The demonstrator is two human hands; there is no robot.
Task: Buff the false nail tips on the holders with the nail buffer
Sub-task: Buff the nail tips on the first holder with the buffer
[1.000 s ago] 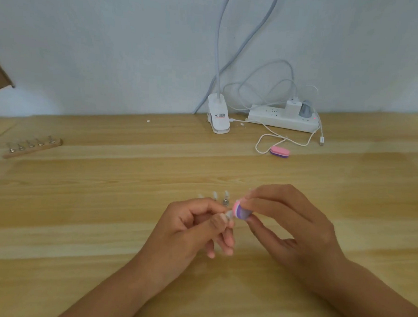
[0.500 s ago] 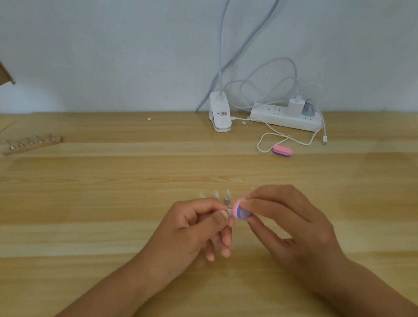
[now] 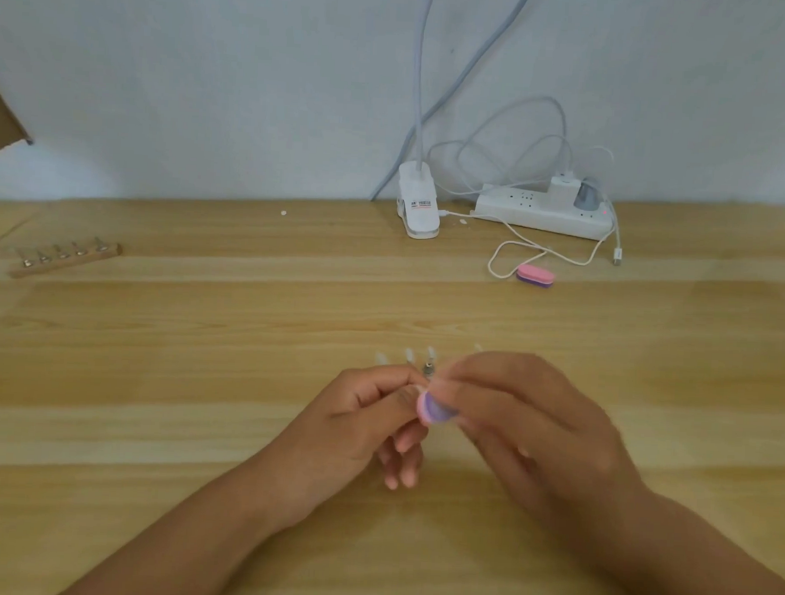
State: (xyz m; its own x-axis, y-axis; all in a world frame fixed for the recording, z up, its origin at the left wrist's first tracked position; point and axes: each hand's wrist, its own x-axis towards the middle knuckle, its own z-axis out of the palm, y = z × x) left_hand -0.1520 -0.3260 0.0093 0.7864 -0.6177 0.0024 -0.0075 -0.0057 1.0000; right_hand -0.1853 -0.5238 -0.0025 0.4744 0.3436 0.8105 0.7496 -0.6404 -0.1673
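My right hand grips a small pink and purple nail buffer between thumb and fingers. The buffer's end meets a false nail tip that my left hand pinches by its holder; the tip itself is mostly hidden by fingers and buffer. Behind my hands a row of clear nail tips on metal holders stands on the wooden table. My right hand is blurred.
A wooden strip with several metal holders lies at the far left. A second pink and purple buffer lies by a white cable. At the back wall stand a white clamp and a white power strip.
My right hand and the buffer have slid a little down and left along the tip held by my left hand. The left hand has stayed in place.
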